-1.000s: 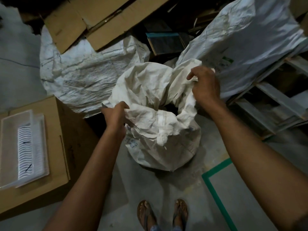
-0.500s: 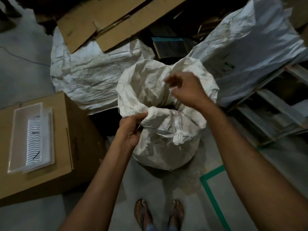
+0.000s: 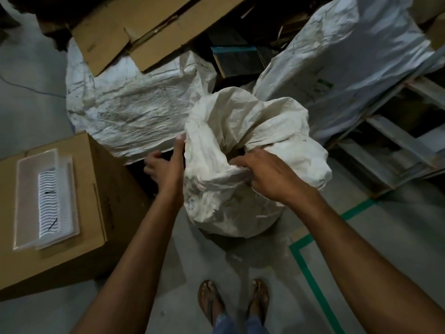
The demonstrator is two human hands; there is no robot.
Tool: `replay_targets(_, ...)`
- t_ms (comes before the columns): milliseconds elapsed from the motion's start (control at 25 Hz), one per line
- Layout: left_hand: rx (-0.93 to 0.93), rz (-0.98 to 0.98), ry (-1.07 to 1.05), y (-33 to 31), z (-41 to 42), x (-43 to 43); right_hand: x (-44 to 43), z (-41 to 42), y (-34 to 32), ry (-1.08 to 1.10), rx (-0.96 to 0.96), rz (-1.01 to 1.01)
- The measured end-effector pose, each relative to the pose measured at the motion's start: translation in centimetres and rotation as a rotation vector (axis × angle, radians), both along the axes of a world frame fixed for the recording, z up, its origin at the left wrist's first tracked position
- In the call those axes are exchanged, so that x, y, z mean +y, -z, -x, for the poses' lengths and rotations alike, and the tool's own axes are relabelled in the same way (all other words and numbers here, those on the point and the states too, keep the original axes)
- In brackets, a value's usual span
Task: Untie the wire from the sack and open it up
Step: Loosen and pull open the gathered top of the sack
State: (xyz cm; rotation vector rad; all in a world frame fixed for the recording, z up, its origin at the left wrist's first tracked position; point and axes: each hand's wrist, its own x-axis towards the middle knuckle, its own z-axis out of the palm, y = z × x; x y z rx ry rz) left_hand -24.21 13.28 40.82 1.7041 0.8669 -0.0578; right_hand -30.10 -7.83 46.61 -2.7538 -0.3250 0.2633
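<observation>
- Head view: a white woven sack (image 3: 224,203) stands upright on the grey floor (image 3: 183,266), right in front of the person's sandalled feet (image 3: 210,300).
- The sack's top is crumpled and spread apart, with a dark opening (image 3: 237,152) showing between the folds. The far part of the rim stands up higher than the near part.
- The right hand (image 3: 269,175) reaches in from the near side. Its fingers (image 3: 237,163) are curled over a bunched fold of the near rim, just beside the opening, and hold that cloth.
- The left hand (image 3: 166,171) is at the sack's left side. The thumb points up and lies against the left edge of the rim. The other fingers (image 3: 152,165) are loosely spread, away from the cloth, over the dark gap beside the sack, and hold nothing that can be seen.
- Left of the sack is a brown cardboard box (image 3: 101,189) with a clear plastic tray (image 3: 26,203) lying on its top.
- Behind the sack lies a second white sack (image 3: 134,104) with flattened cardboard (image 3: 144,27) resting over it.
- A third, larger white sack (image 3: 361,56) leans at the right rear, next to a wooden pallet (image 3: 395,143).
- A green tape line (image 3: 313,276) is marked on the floor, right of the feet.
</observation>
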Motion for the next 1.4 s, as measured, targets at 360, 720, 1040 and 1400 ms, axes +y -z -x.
replay_targets(360,0.195,-0.577,1.021,1.9,-2.5,-3.1,2.8,1.7,-0.9,-0.238,0.06,0.027)
replay_targets(720,0.067,0.615,-0.16,-0.4,-4.1,4.4,-0.2,0.7,0.9,0.12,-0.099,0.033)
replay_targets(1040,0.024,0.669,-0.323,-2.6,-0.5,6.4,0.5,3.0,1.9,-0.023,-0.135,-0.092)
replay_targets(1400,0.053,0.973,-0.347,-2.5,2.3,5.5,3.1,6.0,6.9,0.026,-0.13,0.014)
